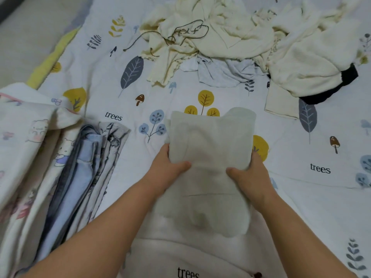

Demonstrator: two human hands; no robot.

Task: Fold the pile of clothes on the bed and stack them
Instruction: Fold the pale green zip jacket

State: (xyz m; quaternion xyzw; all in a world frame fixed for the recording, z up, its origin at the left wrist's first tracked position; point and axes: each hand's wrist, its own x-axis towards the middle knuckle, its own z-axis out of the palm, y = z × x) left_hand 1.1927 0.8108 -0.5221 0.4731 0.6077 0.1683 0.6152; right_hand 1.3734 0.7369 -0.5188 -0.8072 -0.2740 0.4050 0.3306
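A pale grey-green folded garment [208, 149] is held up in front of me over the bed. My left hand [168, 169] grips its left edge, thumb on top and fingers underneath. My right hand [249, 173] grips its right edge the same way. A stack of folded clothes [86, 167], blue, denim and patterned, lies at the left. The unfolded pile [220, 37] of cream garments with a brown cord, a light blue piece [222, 73] and a cream top with black cuff [313, 65] lies at the far side of the bed.
The bed sheet [321, 197] is white with leaf, tree and mushroom prints. A cartoon-print blanket [26, 137] lies bunched at the left edge. A yellow strip [50, 59] and the floor show beyond the bed's left side.
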